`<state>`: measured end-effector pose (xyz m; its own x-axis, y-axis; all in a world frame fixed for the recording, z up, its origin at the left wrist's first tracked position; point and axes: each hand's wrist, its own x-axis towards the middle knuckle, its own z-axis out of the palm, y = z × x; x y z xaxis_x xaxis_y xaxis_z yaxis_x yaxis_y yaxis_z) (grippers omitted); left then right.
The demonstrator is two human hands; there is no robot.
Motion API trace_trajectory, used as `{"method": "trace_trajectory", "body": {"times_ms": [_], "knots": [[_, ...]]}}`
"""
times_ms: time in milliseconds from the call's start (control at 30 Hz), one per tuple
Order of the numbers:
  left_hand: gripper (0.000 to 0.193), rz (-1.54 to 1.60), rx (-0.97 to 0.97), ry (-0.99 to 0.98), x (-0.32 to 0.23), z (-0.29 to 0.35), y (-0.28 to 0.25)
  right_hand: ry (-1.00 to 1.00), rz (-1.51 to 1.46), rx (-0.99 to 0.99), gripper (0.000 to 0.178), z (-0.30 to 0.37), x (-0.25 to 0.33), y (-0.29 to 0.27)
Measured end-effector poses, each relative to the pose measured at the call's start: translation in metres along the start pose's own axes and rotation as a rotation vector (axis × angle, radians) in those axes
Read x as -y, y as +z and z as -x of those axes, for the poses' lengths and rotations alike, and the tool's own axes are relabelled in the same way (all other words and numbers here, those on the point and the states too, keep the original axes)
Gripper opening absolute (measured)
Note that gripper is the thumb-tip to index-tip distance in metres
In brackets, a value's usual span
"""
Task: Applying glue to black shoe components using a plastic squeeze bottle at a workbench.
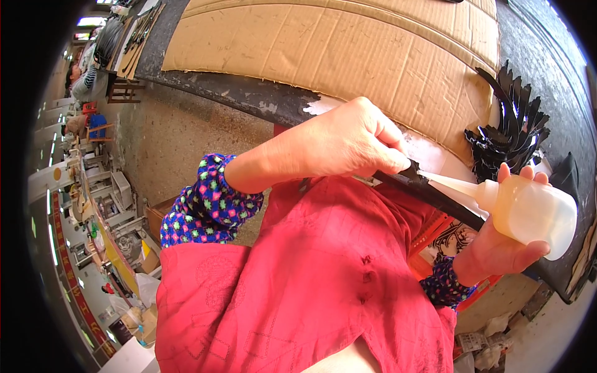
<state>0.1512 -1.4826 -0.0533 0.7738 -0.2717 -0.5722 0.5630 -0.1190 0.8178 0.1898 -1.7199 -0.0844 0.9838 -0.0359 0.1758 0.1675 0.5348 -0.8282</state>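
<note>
My left hand point(357, 140) is closed in a pinch on a small black piece point(410, 170) at the table's near edge. The fingers cover much of this piece, so its full shape is hidden. My right hand point(497, 248) is wrapped around a translucent squeeze bottle point(540, 212) with pale yellowish liquid in it. The bottle lies tilted on its side, its long tapered nozzle point(451, 183) pointing left. The nozzle's tip meets or nearly meets the black piece beside my left fingertips; I cannot tell whether they touch.
Brown cardboard point(323, 46) covers much of the dark table point(249, 96). A heap of glossy black strips point(510, 124) lies right of it. More dark strips point(140, 40) lie at the far left. A red apron point(298, 267) covers my lap. Beyond are a wooden stool point(124, 91) and other people.
</note>
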Motion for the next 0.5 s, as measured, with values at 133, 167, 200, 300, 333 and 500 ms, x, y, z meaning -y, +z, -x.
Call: {"method": "trace_trajectory", "body": {"times_ms": [133, 167, 200, 300, 333, 500], "knots": [[0.016, 0.008, -0.009, 0.008, 0.0012, -0.0016, -0.0003, -0.006, 0.002, 0.004, 0.082, 0.0004, 0.0001, -0.0016], [0.016, 0.008, -0.010, 0.008, 0.0026, -0.0024, -0.0006, -0.004, 0.007, 0.001, 0.082, 0.0006, 0.0003, -0.0018], [0.015, 0.010, -0.015, 0.015, 0.0045, -0.0034, -0.0010, -0.003, 0.012, -0.002, 0.082, 0.0007, 0.0005, -0.0021], [0.015, 0.019, -0.018, 0.006, 0.0028, -0.0036, -0.0019, -0.001, 0.023, 0.001, 0.082, 0.0014, 0.0003, -0.0051], [0.015, 0.025, -0.017, -0.010, 0.0019, -0.0036, -0.0022, -0.001, 0.023, 0.001, 0.082, 0.0013, 0.0005, -0.0034], [0.015, 0.000, -0.023, 0.009, 0.0077, -0.0071, -0.0054, 0.035, 0.269, -0.059, 0.088, 0.0016, 0.0045, 0.0020]]}}
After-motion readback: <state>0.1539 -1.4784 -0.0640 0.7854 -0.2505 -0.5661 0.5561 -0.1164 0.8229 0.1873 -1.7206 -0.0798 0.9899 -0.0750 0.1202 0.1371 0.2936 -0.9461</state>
